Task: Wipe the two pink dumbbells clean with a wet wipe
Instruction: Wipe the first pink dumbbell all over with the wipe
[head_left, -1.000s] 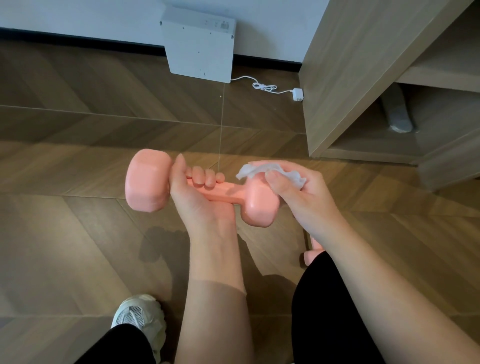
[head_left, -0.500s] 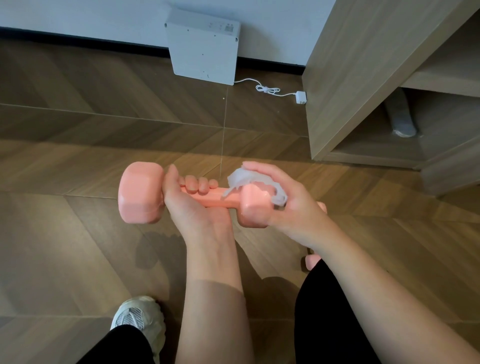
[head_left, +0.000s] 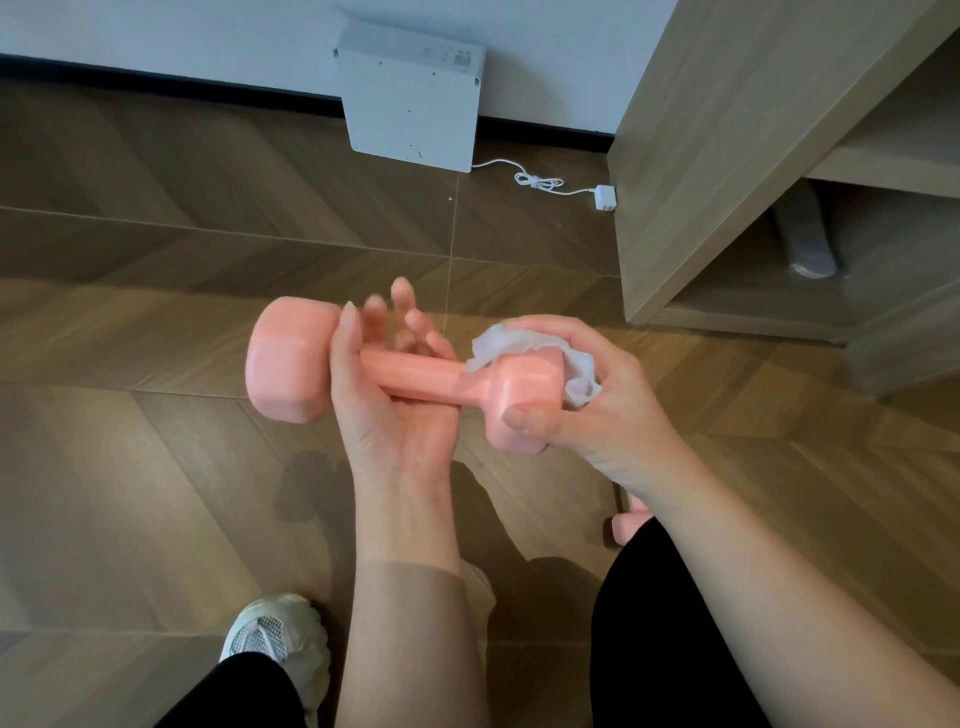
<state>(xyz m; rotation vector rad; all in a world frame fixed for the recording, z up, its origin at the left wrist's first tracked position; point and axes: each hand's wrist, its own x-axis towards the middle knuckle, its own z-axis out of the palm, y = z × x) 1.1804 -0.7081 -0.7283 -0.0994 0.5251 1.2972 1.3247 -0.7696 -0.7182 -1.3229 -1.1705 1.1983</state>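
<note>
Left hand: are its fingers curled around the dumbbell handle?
No, the left hand has its fingers spread straight, and the dumbbell handle just lies across its palm.

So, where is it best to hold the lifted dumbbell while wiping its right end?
Take the dumbbell by its thin middle bar, from below, palm up: the bar lies level and is slim enough to wrap, and the wipe covers the right head.

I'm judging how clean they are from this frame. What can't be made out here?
Head view only:
- Second dumbbell: one pink end shows; right forearm and trouser leg hide the rest.
- Held dumbbell: right head partly covered by wet wipe and right hand.
- Left hand fingers: motion-blurred.
- White box label: too small.
</note>
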